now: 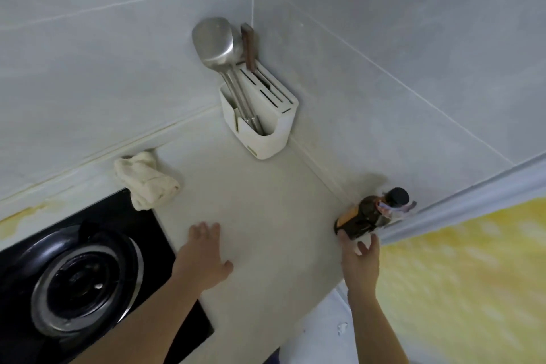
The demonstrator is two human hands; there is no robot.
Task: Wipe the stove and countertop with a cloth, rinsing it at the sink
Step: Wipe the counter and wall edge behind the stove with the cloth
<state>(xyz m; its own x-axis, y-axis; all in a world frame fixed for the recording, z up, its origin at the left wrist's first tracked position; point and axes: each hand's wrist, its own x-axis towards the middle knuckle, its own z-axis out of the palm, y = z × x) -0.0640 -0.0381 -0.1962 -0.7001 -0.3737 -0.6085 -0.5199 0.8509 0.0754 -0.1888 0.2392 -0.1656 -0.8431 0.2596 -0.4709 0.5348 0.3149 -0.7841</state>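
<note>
While my left hand (206,254) rests flat on the countertop (260,195), my right hand (362,260) touches the bottle (369,216) loosely, cloth (146,183) crumpled by the stove (88,269).

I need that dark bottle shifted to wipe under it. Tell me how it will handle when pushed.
The bottle is tall on a small base, so a push high up may tip it; push low. It looks like glass, so likely fragile and fairly heavy. The right hand is already at its base.
</note>
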